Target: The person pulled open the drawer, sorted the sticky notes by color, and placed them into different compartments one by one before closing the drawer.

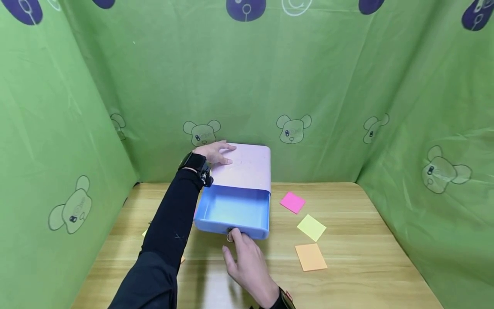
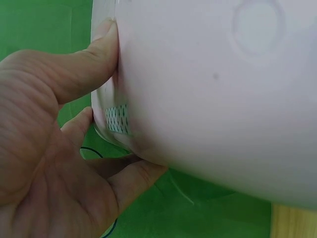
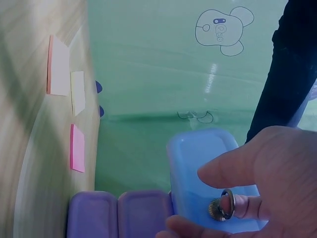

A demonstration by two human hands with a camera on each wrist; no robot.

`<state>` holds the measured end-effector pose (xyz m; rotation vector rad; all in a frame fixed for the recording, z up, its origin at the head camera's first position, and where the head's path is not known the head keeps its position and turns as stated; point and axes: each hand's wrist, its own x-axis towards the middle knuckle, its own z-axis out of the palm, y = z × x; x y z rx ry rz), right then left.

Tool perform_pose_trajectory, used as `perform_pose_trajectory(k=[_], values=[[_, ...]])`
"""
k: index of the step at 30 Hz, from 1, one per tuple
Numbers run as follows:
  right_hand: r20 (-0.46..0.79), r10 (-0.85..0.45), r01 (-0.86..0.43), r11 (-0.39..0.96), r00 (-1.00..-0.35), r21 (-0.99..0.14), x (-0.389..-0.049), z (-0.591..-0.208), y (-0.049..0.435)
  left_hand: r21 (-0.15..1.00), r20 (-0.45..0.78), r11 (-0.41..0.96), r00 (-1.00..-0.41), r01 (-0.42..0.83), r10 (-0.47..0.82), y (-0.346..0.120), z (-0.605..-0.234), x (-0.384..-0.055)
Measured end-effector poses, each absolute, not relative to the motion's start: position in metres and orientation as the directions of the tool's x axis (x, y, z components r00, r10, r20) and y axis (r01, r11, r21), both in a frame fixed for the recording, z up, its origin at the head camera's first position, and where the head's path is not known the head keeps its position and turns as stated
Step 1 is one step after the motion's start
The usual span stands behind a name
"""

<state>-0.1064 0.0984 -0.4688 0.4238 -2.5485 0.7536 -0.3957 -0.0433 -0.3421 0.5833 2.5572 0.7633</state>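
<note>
A pink cabinet (image 1: pixel 245 165) stands against the back curtain, its blue top drawer (image 1: pixel 251 231) pulled out with a bare inside. My left hand (image 1: pixel 212 152) rests, fingers spread, on the cabinet's top left edge. In the left wrist view, thumb (image 2: pixel 101 57) and fingertips touch the pink shell around one corner. In front of the drawer, my right hand (image 1: pixel 248 264) has one finger hooked through a metal ring pull (image 3: pixel 228 204). Its thumb (image 3: pixel 228 171) stands by the blue front. Below the blue drawer sit two purple drawers (image 3: pixel 143 213), pushed in.
Right of the cabinet lie pink (image 1: pixel 292 202), yellow (image 1: pixel 311 227) and orange (image 1: pixel 311 257) sticky notes on the wooden table (image 1: pixel 359 257). Other notes peek out by the left sleeve (image 1: pixel 166 236), mostly hidden. A green curtain (image 1: pixel 247 77) encloses the back and both sides.
</note>
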Motion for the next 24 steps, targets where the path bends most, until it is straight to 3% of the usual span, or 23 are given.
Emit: perform_pose_trajectory(k=[15,24], values=[[0.468,-0.186,-0.426,0.766,-0.864,-0.482,-0.103,-0.449,0.114,0.531,-0.255,0.796,-0.841,0.290,0.477,-0.041,-0.338,-0.391],[0.519,-0.163,-0.473,0.691,-0.839,-0.547,-0.090,-0.417,0.138,0.358,-0.114,0.805,-0.833,0.473,0.541,-0.039,-0.340,-0.384]])
